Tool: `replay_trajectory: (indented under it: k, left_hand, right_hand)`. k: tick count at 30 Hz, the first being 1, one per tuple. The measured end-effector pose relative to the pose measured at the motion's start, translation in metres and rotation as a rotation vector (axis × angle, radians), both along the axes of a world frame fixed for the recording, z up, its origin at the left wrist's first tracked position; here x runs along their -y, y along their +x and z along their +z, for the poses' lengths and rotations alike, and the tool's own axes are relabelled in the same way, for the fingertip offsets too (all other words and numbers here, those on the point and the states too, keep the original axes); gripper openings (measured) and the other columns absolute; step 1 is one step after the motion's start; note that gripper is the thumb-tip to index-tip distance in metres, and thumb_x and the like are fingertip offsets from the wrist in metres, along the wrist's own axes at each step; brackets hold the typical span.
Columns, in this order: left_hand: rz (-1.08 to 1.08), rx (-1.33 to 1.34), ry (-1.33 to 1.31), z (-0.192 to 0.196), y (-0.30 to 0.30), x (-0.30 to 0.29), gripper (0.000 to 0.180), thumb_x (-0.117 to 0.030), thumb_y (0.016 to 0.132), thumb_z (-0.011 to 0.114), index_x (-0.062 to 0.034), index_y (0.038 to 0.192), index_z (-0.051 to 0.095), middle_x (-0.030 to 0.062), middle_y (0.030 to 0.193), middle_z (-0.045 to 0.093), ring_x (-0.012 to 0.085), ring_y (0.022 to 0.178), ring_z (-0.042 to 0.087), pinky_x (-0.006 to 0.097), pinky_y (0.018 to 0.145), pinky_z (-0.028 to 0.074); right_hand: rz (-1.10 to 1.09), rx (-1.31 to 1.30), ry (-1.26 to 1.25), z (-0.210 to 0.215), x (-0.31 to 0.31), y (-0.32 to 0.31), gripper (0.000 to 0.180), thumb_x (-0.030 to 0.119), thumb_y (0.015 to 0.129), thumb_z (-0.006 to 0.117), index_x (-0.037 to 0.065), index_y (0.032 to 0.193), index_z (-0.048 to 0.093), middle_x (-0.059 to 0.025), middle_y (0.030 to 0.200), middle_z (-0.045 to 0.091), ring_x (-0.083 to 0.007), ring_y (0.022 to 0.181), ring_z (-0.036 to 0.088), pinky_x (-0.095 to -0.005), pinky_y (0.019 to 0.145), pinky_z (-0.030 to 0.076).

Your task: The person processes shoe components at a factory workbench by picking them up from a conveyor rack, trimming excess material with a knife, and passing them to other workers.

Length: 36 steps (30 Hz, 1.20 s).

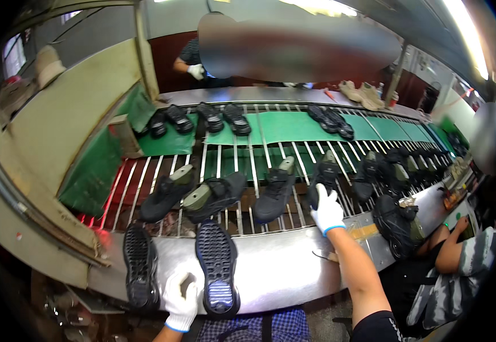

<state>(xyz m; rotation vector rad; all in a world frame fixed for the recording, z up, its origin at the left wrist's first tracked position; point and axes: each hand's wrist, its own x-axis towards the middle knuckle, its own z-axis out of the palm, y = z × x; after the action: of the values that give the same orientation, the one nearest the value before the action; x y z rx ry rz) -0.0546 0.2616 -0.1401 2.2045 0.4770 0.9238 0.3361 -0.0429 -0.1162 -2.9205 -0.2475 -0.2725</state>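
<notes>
My left hand (180, 299), in a white knit glove, is on the metal ledge between two black shoe soles. Its fingers are curved and apart with nothing visible in them, close beside the right-hand sole (216, 256). The left-hand sole (139, 265) lies tread up as well. My right hand (327, 212), gloved too, reaches out to the rack and closes over the near end of a black shoe (326, 169). Part of its grip is hidden. Left of it, black shoes with green lasts stand on the bars: one alone (274, 191) and two side by side (216, 194).
The slatted metal rack (236, 214) runs across behind the steel ledge (276, 268). Several black soles (236, 119) lie on green sheeting at the back. More black shoes (396, 225) crowd the right, beside a seated co-worker's arm (448, 253). Another person's gloved hand (196, 71) shows across the line.
</notes>
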Motion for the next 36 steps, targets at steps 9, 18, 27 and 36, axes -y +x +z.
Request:
replay_trajectory:
  k: [9,18,27,36]
  left_hand:
    - [-0.96,0.45,-0.773,0.168,-0.024,0.041,0.06,-0.043,0.11,0.046,0.0086,0.132,0.066,0.0312,0.146,0.053,0.0419,0.14,0.049,0.052,0.12,0.034]
    - [-1.26,0.913,-1.813,0.272,-0.061,0.14,0.049,-0.046,0.099,0.039,-0.0109,0.097,0.073,0.0371,0.109,0.062,0.0638,0.129,0.046,0.075,0.114,0.028]
    - [-1.208,0.514,-0.553,0.158,-0.054,0.104,0.059,-0.049,0.102,0.058,0.0006,0.133,0.066,0.0341,0.154,0.042,0.0479,0.148,0.039,0.057,0.124,0.028]
    - [-0.936,0.101,-1.202,0.057,-0.043,0.122,0.111,-0.067,0.088,0.08,0.0068,0.158,0.034,0.017,0.146,0.057,0.0256,0.139,0.054,0.04,0.118,0.045]
  right_hand:
    - [-0.018,-0.304,0.936,0.104,0.075,0.01,0.045,0.045,0.099,0.055,0.003,0.104,0.07,-0.0118,0.074,0.069,-0.0214,0.05,0.066,-0.0343,0.042,0.052]
    - [0.204,-0.406,1.934,0.059,0.126,-0.22,0.062,0.066,0.104,0.047,0.01,0.113,0.073,-0.0039,0.065,0.065,-0.0108,0.034,0.035,-0.0262,0.03,0.027]
    - [0.091,-0.055,1.609,-0.007,0.185,-0.352,0.077,0.057,0.102,0.053,0.001,0.155,0.05,-0.017,0.152,0.059,-0.0347,0.133,0.061,-0.0533,0.111,0.052]
    - [0.45,-0.471,1.548,0.086,0.128,-0.344,0.09,0.076,0.096,0.044,0.008,0.154,0.05,-0.0193,0.145,0.061,-0.0364,0.129,0.061,-0.0498,0.113,0.047]
